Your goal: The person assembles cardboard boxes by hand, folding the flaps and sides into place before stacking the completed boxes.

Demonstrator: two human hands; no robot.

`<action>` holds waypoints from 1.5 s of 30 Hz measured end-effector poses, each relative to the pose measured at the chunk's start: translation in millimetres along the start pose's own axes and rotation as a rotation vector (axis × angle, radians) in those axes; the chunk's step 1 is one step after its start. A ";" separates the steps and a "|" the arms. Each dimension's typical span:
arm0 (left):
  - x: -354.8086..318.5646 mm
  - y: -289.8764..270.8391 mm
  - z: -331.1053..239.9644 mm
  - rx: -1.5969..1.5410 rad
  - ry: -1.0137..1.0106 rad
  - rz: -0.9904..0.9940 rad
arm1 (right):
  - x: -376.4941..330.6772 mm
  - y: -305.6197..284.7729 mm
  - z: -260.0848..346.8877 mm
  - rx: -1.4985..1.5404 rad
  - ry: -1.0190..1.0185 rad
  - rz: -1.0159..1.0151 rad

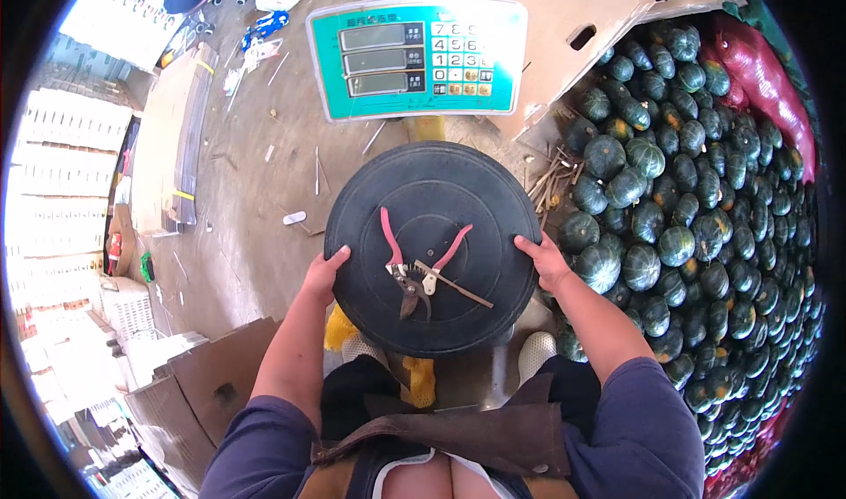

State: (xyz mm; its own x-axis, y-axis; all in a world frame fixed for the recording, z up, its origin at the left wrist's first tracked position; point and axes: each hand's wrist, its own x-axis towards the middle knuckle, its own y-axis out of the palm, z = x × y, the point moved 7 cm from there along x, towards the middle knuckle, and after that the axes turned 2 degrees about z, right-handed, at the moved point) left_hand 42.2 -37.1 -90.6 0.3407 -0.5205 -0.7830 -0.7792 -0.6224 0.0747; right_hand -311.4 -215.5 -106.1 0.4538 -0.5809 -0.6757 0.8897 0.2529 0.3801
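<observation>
My left hand (327, 271) grips the left rim of a round black disc (432, 169), thumb on top and fingers tucked beneath. My right hand (546, 262) holds the opposite rim in the same way. On the disc lie pruning shears (417, 280) with red handles spread apart and dark blades pointing toward me. A thin brown stem (463, 287) rests across the white part of the shears. Just beyond the disc stands the green-and-white keypad panel (379, 103) of a weighing scale. What supports the disc from below is hidden.
A large heap of dark green pumpkins (648, 267) fills the right side, with a red mesh sack (765, 76) behind. Cardboard sheets (564, 6) lie at the far right. Flattened cartons (167, 147) and an open cardboard box (220, 384) stand left. Yellow netting (421, 382) lies by my feet.
</observation>
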 end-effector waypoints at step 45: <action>94.3 105.9 -167.9 0.949 1.000 -0.419 | 53.8 105.2 221.0 -0.149 -0.939 -0.101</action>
State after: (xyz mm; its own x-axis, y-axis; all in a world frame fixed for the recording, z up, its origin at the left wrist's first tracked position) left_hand 80.2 -250.2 -52.9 0.5370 -0.8320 0.1392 -0.4453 -0.4197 -0.7909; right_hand -204.4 -391.1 37.1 0.2070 -0.9725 0.1064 0.9489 0.2260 0.2201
